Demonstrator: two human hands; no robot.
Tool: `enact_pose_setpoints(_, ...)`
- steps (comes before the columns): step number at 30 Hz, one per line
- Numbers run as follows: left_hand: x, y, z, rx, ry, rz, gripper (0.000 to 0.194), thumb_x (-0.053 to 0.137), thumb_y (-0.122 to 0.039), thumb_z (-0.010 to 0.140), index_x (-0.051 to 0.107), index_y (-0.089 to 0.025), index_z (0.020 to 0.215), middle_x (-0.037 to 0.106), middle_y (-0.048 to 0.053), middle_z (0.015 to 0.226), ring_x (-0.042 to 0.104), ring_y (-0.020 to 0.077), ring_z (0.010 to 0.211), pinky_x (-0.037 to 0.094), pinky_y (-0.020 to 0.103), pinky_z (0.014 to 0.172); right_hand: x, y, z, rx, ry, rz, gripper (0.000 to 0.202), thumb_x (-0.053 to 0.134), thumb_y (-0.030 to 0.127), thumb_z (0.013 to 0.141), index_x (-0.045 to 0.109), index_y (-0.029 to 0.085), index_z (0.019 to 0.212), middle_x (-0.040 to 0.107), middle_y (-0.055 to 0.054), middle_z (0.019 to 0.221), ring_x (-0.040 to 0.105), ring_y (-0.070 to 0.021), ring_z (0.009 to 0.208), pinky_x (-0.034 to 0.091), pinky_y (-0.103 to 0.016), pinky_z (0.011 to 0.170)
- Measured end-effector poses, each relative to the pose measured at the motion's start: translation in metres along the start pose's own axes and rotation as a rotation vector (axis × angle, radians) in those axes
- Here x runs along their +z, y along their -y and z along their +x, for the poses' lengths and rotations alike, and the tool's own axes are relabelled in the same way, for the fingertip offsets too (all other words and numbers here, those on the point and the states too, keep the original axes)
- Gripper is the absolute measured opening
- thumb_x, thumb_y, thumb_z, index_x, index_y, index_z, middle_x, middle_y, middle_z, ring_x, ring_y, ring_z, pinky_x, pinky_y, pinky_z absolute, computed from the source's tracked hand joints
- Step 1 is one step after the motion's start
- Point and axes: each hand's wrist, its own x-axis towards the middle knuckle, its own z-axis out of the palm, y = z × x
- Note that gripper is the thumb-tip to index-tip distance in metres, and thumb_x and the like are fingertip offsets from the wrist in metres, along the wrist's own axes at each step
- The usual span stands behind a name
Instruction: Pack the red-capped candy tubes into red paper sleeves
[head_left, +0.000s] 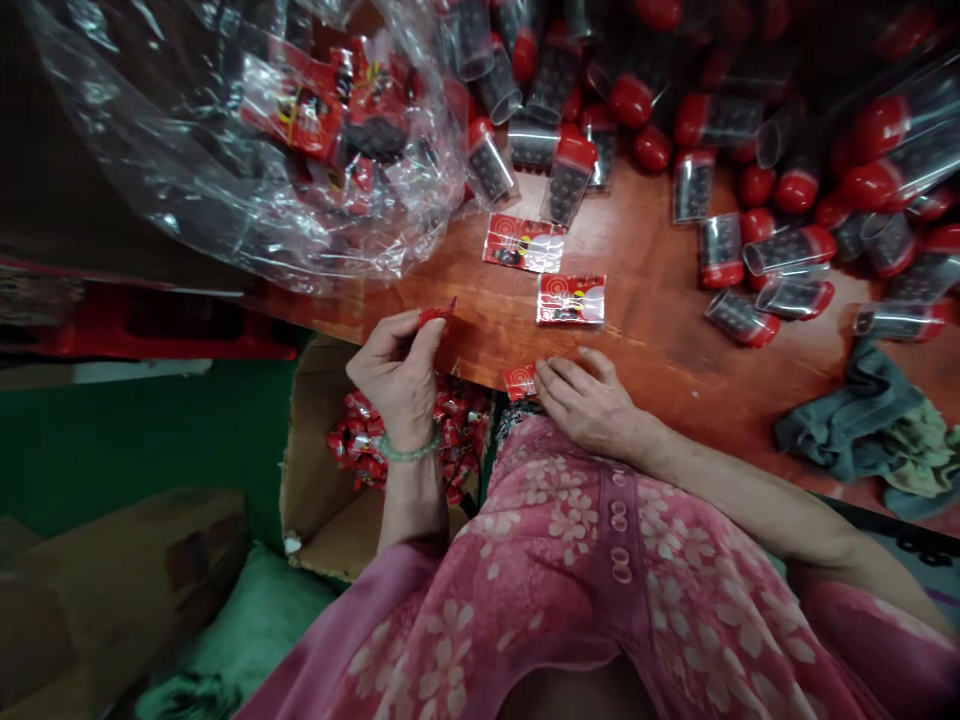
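Note:
Between the thumb and forefinger of my left hand (397, 375) is a small red printed card (436, 316), seen nearly edge-on and held above the table's front edge. My right hand (589, 408) lies palm down at that edge, its thumb apart. Its fingertips touch another red card (519, 381), partly hidden beneath them. Just beyond the hands lie a small stack of red-and-white cards (571, 300) and a second group of the same cards (523, 244).
A clear plastic bag (375, 235) with red packets lies at the back left. Many clear tubes with red caps (721, 250) cover the back and right. Crumpled cloths (855, 420) sit at far right. Below the left hand, a cardboard box (322, 500) holds red wrapped pieces (360, 445).

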Motion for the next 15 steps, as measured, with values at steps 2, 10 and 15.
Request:
enact_pose_setpoints(2,0.005,-0.009,-0.006,0.042,0.049,-0.023,0.005,0.081,-0.022,0.076,0.078,-0.020,0.079,0.076,-0.003,0.079,0.070,0.0099,0.074,0.057,0.025,0.074,-0.009,-0.007,-0.017,0.053,0.038,-0.066,0.032,0.043,0.012,0.105,0.074,0.013,0.113,0.080,-0.007,0.115,0.064,-0.0200,0.109,0.037,-0.042,0.108)
enact_pose_setpoints(10,0.035,-0.046,-0.023,0.260,0.306,-0.097,0.008,0.076,-0.019,0.087,0.081,-0.025,0.090,0.078,-0.002,0.087,0.073,0.0124,0.079,0.059,0.029,0.076,-0.044,-0.031,-0.051,0.313,0.143,-0.020,0.026,0.061,0.031,0.101,0.072,0.014,0.118,0.078,-0.011,0.121,0.061,-0.0248,0.116,0.033,-0.046,0.106)
enact_pose_setpoints(15,0.061,-0.066,-0.033,0.284,0.435,-0.135,0.006,0.080,-0.017,0.081,0.080,-0.023,0.082,0.079,-0.002,0.080,0.073,0.0119,0.073,0.060,0.025,0.071,-0.081,-0.054,-0.057,0.536,0.118,0.032,0.024,0.059,0.030,0.101,0.071,0.018,0.118,0.077,-0.011,0.116,0.062,-0.0266,0.106,0.044,-0.046,0.094)
